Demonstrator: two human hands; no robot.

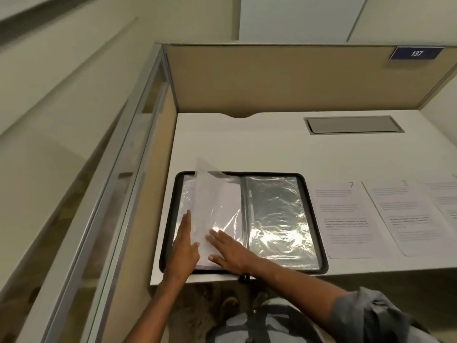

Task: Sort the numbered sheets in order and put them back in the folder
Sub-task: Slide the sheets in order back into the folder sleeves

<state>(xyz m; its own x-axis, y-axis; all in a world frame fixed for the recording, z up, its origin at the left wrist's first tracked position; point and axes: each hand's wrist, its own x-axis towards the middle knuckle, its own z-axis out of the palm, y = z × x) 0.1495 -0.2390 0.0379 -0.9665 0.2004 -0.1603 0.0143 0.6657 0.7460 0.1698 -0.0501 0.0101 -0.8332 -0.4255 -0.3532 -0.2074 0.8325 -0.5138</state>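
A white tabletop (247, 144) inside a partitioned booth is seen from above. A black folder (277, 214) is laid open near its front edge, with clear, crinkled plastic sleeves. Loose printed sheets are laid flat to the right, one marked 7 (346, 219) and one marked 3 (405, 214). A sheet (212, 199) is lodged partly in the left sleeve, its top curling up. The left hand (184, 248) is laid flat beside it, fingers straight and together. The right hand (228, 251) is pressed on it, fingers spread. The paper is judged light, limp and easily creased, and the sleeve slippery. The sheet is best held by its edges.
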